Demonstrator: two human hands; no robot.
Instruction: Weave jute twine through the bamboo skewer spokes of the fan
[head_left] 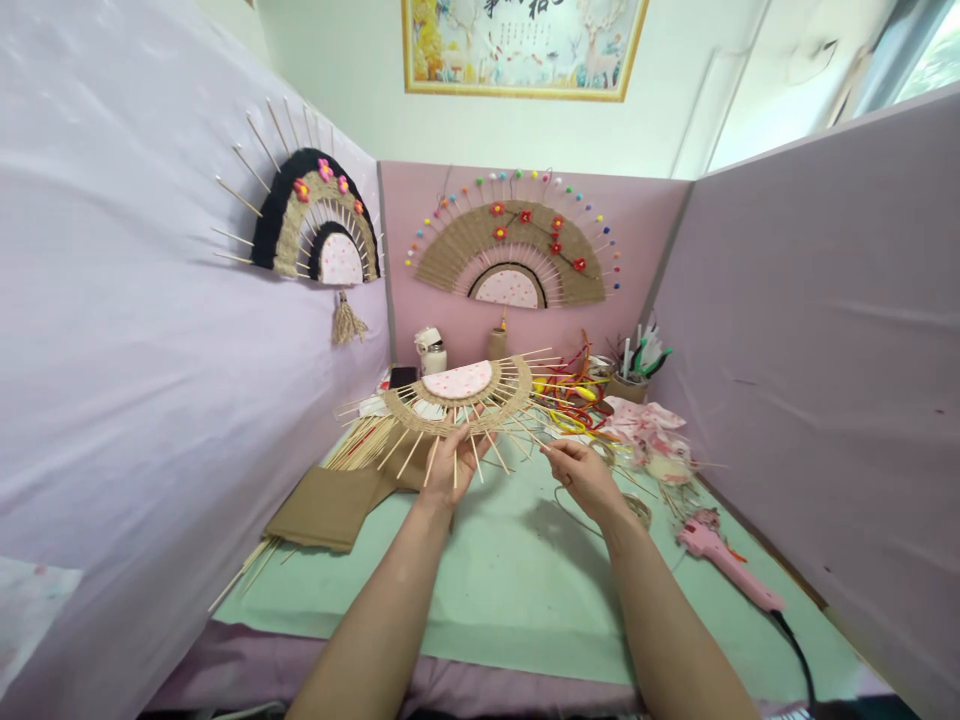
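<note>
A half-round woven fan (517, 385) is held up above the table, its flat edge facing away from me. Thin wooden sticks radiate from a white, pink-dotted centre, with a band of tan twine woven through them. From underneath, my left hand (456, 460) grips it, fingers partly hidden behind the sticks. Just off the fan's right side, my right hand (585, 475) is closed in a pinch on what looks like the tan twine. A loop of this twine (570, 510) hangs below the right hand toward a small coil (637, 510) on the table.
A pink hot glue gun (731, 565) with a black cord lies at right. Folded brown cloth (322, 508) and loose sticks (360, 445) lie at left. Red and yellow pipe cleaners (574, 395), pink-patterned fabric (649, 430) and a white bottle (430, 350) are behind. Finished fans (517, 235) hang on the partitions.
</note>
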